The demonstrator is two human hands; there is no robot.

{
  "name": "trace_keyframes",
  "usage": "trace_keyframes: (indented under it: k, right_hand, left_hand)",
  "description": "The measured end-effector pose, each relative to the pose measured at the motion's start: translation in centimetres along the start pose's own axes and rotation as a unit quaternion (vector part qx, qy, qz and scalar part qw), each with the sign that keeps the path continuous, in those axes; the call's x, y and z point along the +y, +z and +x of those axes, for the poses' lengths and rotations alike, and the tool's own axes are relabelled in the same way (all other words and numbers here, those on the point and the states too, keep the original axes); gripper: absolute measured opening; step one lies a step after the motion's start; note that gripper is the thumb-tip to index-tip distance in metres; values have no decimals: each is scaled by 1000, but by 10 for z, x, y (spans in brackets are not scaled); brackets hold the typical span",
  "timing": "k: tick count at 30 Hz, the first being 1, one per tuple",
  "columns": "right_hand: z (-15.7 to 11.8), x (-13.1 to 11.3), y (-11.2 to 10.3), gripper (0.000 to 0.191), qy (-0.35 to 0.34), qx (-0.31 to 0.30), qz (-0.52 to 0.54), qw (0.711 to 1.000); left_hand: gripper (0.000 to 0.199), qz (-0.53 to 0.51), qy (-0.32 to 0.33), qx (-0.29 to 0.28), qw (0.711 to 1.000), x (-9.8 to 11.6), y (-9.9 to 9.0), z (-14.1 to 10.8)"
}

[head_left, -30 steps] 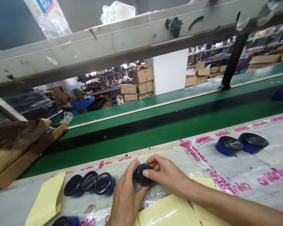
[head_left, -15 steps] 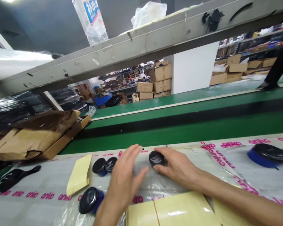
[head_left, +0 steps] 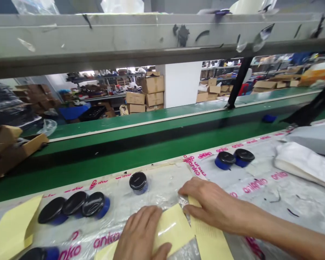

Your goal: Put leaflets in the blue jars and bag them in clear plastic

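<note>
My left hand [head_left: 142, 233] lies spread over a glossy yellow sheet [head_left: 176, 225], its fingers stretched out. To the right, my right hand [head_left: 212, 206] rests over a second yellow piece [head_left: 209, 240], thumb and forefinger apart beside clear plastic; its other fingertips are hidden. A small round blue jar with a black lid [head_left: 138, 181] stands by itself beyond my left hand, untouched. Farther left, three similar jars [head_left: 75, 205] sit close together, and another jar [head_left: 42, 254] is cut off by the bottom edge.
A folded yellow sheet [head_left: 14, 227] lies at left. Two more jars [head_left: 234, 159] stand at right, near white padding [head_left: 306, 162]. Behind the plastic-covered table runs a green belt [head_left: 157, 144]. A grey beam [head_left: 124, 39] crosses overhead; a cardboard box [head_left: 21, 155] sits at far left.
My right hand has let go of the jar, which now stands alone, and has moved to the yellow pieces. My left hand has lowered onto a yellow sheet. The view has swung right.
</note>
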State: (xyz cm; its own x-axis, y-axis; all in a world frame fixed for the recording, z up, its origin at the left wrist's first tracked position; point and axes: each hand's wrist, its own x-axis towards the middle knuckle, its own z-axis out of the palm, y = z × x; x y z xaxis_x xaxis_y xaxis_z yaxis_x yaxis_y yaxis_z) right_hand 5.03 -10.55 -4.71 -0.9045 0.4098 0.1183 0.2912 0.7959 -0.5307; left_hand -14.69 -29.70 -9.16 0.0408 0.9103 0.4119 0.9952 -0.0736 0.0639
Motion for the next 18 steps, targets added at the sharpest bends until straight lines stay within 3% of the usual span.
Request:
trace_keyframes:
  k: [4,8,11,13,15,18]
  right_hand:
    - [-18,11,-5,32,32,48,-16,998]
    - [-33,24,-11,49,91,9,-6,996]
    - [-38,30,-12,42,143,-9,61,988]
    - [-36,30,-11,28,170,-18,191,967]
    - [-32,28,-9,23,167,-28,339,925]
    - [-26,21,-4,31,148,-28,470,870]
  left_hand:
    - [52,13,16,-25,999,7,15,8]
    - [50,-49,-2,-29,998,15,14,16]
    - [56,-171,-97,-52,979,34,14,30]
    - [64,-271,-210,-68,937,47,13,42]
    - [72,-372,-297,-77,876,57,9,54]
    - [64,-510,-336,-76,788,62,3,66]
